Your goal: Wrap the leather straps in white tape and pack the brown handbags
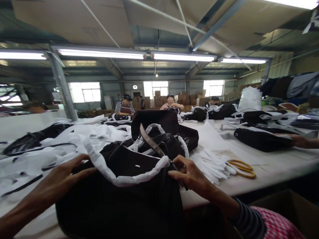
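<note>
Left fingers are gripping the black handbag, right fingers pinching its other corner; between them the handle is sitting already wrapped, zipper apparently gaping.

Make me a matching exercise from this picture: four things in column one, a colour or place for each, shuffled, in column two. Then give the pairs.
Column one
1. scissors
2. gloves
3. front handbag
4. right hand

Column two
A. white
B. near the right end of the zipper
C. yellow-handled
D. black

Pairs: 1-C; 2-A; 3-D; 4-B
</note>
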The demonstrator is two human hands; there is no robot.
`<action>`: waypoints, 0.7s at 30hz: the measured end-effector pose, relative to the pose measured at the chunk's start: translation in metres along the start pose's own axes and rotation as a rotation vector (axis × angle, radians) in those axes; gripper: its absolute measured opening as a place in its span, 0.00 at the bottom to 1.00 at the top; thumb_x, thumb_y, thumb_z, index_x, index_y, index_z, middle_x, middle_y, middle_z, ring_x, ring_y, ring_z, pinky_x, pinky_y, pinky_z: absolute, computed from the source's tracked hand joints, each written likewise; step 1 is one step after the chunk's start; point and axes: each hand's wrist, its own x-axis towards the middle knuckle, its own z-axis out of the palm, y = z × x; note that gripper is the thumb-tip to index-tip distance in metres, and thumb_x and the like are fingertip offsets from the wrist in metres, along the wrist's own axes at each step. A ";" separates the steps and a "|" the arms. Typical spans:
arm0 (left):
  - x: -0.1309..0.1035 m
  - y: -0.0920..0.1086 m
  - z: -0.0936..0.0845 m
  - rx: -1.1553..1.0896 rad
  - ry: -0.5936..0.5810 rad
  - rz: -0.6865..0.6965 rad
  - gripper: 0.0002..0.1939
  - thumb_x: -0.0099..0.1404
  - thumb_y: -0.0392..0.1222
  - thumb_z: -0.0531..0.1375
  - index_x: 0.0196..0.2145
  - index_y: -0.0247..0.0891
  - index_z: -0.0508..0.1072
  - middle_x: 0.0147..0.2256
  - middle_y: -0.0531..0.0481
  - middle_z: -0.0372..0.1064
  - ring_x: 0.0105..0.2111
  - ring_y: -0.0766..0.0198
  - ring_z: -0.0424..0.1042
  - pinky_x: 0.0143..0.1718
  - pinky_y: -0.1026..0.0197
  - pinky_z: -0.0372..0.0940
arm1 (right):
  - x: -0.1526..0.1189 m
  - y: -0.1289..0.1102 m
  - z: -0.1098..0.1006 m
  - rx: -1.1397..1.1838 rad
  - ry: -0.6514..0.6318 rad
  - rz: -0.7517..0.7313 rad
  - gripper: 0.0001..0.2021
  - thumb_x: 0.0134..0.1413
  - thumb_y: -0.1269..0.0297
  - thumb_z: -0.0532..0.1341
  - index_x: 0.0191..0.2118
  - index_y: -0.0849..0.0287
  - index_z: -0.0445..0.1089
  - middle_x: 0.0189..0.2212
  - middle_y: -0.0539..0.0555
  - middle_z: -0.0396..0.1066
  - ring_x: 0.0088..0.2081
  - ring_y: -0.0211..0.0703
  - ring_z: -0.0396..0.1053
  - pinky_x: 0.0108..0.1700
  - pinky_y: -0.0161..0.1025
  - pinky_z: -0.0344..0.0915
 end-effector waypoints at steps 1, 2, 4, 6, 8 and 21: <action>-0.002 0.007 -0.004 -0.059 -0.007 -0.009 0.22 0.61 0.59 0.59 0.50 0.51 0.76 0.48 0.55 0.81 0.54 0.44 0.76 0.53 0.49 0.71 | -0.006 -0.005 0.007 0.005 0.010 -0.012 0.15 0.49 0.57 0.69 0.36 0.57 0.64 0.25 0.45 0.64 0.23 0.34 0.62 0.22 0.31 0.55; -0.002 0.015 -0.009 -0.111 -0.013 -0.001 0.21 0.62 0.57 0.60 0.49 0.49 0.77 0.49 0.54 0.80 0.55 0.45 0.75 0.54 0.50 0.69 | -0.013 -0.009 0.015 0.013 0.008 -0.017 0.14 0.49 0.60 0.69 0.35 0.57 0.63 0.24 0.44 0.63 0.23 0.34 0.62 0.22 0.31 0.55; 0.004 0.034 -0.026 -0.157 0.029 0.080 0.19 0.62 0.53 0.59 0.49 0.47 0.77 0.49 0.55 0.80 0.54 0.47 0.75 0.56 0.53 0.67 | -0.028 -0.017 0.030 0.033 -0.017 -0.015 0.12 0.49 0.64 0.67 0.34 0.56 0.62 0.22 0.43 0.60 0.22 0.34 0.60 0.22 0.31 0.55; 0.013 0.054 -0.047 -0.131 0.120 0.208 0.19 0.61 0.54 0.60 0.47 0.46 0.79 0.47 0.56 0.81 0.50 0.48 0.77 0.54 0.55 0.66 | -0.042 -0.021 0.042 0.021 -0.070 -0.019 0.10 0.49 0.67 0.66 0.33 0.55 0.62 0.22 0.43 0.60 0.22 0.35 0.59 0.22 0.32 0.54; 0.023 0.075 -0.067 -0.090 0.213 0.337 0.19 0.61 0.56 0.61 0.46 0.47 0.80 0.45 0.57 0.81 0.47 0.49 0.78 0.53 0.56 0.66 | -0.050 -0.023 0.048 -0.075 -0.152 -0.057 0.08 0.52 0.66 0.66 0.31 0.56 0.65 0.23 0.45 0.63 0.24 0.36 0.62 0.24 0.33 0.54; 0.094 0.048 0.039 -0.022 0.143 0.151 0.20 0.68 0.51 0.56 0.54 0.45 0.77 0.51 0.43 0.77 0.52 0.42 0.74 0.57 0.45 0.63 | 0.023 -0.029 0.070 -0.465 -0.091 -0.212 0.13 0.62 0.67 0.63 0.51 0.59 0.68 0.35 0.51 0.76 0.39 0.46 0.73 0.45 0.40 0.62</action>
